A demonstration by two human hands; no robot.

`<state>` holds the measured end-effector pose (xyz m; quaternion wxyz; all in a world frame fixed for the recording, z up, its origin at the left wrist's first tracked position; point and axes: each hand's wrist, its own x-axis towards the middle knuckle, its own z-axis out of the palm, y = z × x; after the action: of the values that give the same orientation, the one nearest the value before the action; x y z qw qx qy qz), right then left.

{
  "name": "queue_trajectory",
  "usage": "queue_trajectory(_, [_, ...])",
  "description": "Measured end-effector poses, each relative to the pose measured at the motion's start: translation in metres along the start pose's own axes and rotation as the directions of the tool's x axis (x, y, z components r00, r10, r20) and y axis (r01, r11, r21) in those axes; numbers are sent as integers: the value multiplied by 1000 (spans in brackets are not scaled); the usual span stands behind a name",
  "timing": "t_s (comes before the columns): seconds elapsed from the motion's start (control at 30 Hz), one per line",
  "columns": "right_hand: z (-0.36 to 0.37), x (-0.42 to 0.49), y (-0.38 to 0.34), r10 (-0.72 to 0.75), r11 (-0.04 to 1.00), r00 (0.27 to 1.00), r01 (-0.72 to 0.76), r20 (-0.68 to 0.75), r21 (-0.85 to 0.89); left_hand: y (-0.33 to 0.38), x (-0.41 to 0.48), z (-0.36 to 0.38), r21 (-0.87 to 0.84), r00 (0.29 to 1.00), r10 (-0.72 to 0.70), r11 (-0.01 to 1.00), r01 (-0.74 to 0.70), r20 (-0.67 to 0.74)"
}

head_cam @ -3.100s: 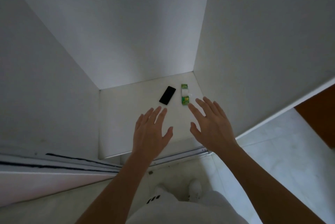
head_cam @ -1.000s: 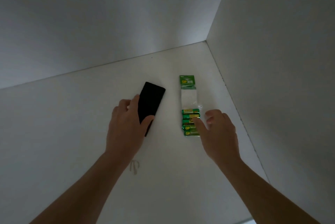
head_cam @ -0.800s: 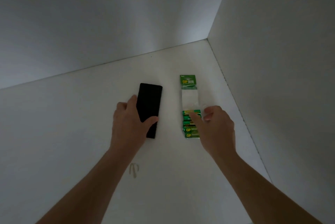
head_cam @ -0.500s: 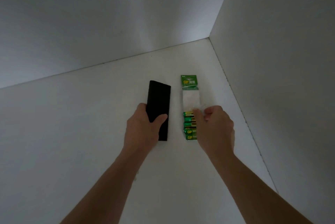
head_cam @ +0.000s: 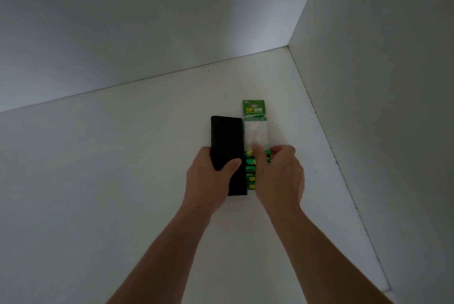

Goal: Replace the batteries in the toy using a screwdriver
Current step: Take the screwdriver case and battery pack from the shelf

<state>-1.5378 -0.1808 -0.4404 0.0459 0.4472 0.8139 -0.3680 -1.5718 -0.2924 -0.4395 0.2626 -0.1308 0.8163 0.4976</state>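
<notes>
The left hand (head_cam: pixel 208 178) is wrapped round the near half of a flat black device (head_cam: pixel 226 139), presumably the toy, with the thumb laid across its top face and the fingers hidden at its left edge. The device lies lengthwise on the white shelf floor (head_cam: pixel 122 156). It looks rigid, smooth and light, so gripping across the long edges, as here, should hold it. The glossy faces could slip under fingertips alone. Touching its right edge is the battery pack (head_cam: pixel 255 129), a clear plastic sleeve with a green header card (head_cam: pixel 253 108) at the far end. Inside, several green batteries (head_cam: pixel 250 169) are stacked crosswise in the near half, and the far half of the sleeve looks empty and slack. The film is thin and crinkly, and the cells are dense for their size, so the pack is best lifted at the loaded end, not by the card. The right hand (head_cam: pixel 277 176) does that, pinching the batteries with its thumb on top and its fingers curled over the pack's right side. Further right rises the plain side wall (head_cam: pixel 380 82). No screwdriver is in view.
</notes>
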Motion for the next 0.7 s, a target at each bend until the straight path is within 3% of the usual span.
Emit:
queue_trajectory(0.2, [-2,4,0,4,999,999,-3,36,-48,-4,-2,2,-54,1000,-10,998,9,-19])
queue_trajectory(0.4, [-5,5,-4,-86,975,995,93,41,-200,-4,-1,5,-64,1000,12,998,-14,-25])
queue_trajectory(0.6, [-8,9,1,-112,991,982,121,149,-50,-4,-3,6,-74,999,23,997,-26,-39])
queue_trajectory(0.7, [-5,4,6,-193,976,971,205,138,-71,-5,-4,6,-75,999,23,997,-25,-32])
